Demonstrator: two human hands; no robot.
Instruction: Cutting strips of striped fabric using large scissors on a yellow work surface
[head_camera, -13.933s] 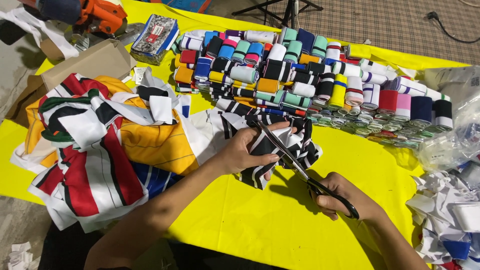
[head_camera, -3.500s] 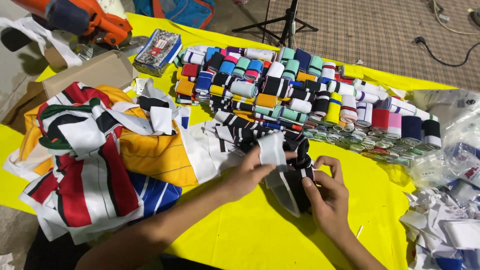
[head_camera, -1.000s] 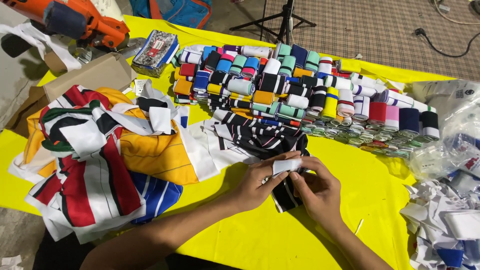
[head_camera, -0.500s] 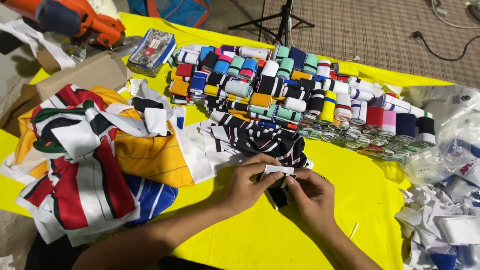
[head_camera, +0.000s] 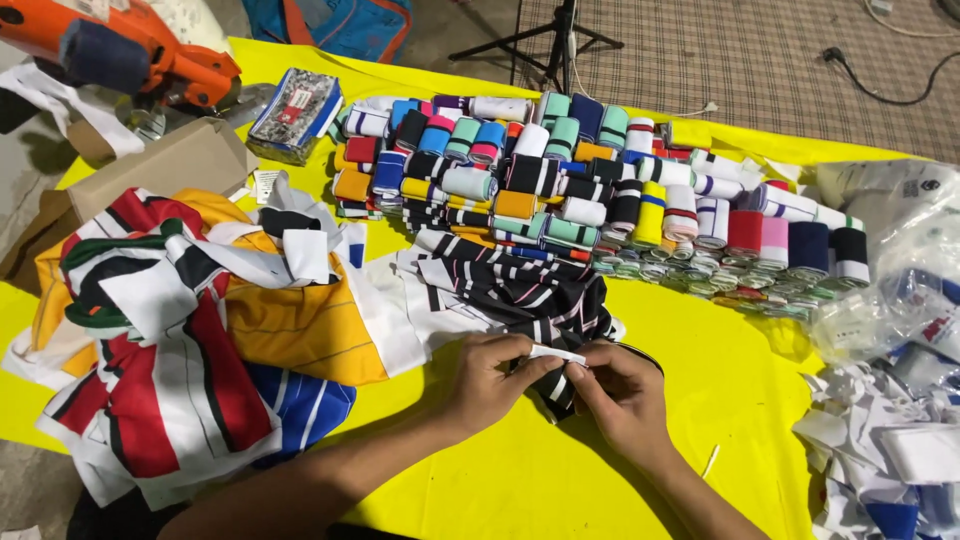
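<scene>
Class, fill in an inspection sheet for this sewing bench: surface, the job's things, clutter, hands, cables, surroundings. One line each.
Surface: yellow sheet covers the table, bare in front of the hands.
Job's things: small white strip pinched between both hands over a black striped cloth.
Clutter: fabric pile at left; rows of rolled bands behind; cardboard box; white scraps and plastic bags at right.
Hands: left hand and right hand both grip the strip, fingertips together.
Cables: black cable on the floor, far right.
Surroundings: checked mat, tripod legs, orange tool top left.
</scene>
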